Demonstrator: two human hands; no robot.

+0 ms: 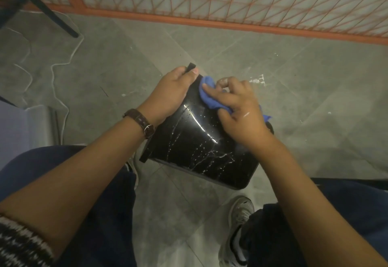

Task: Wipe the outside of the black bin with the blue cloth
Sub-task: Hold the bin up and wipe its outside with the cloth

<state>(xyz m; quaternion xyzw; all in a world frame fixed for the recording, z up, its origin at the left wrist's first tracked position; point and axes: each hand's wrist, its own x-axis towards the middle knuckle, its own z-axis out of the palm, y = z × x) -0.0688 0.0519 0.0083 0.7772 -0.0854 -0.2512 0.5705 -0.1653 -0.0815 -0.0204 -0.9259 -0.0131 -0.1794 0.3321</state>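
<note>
I see the black bin [195, 147] tipped on its side above the grey floor [315, 98], between the knees, wet streaks across its upper wall. Left hand [172, 92] clamps the bin's far left rim edge. Right hand [239, 111] presses the bunched blue cloth [207, 92] against the far wall, just beside that rim. Open floor right and far, up to the orange fence [231, 23].

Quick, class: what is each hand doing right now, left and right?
Left hand: closed around the far edge of the black bin, steadying it.
Right hand: closed on the blue cloth, pressing it against the bin.
</note>
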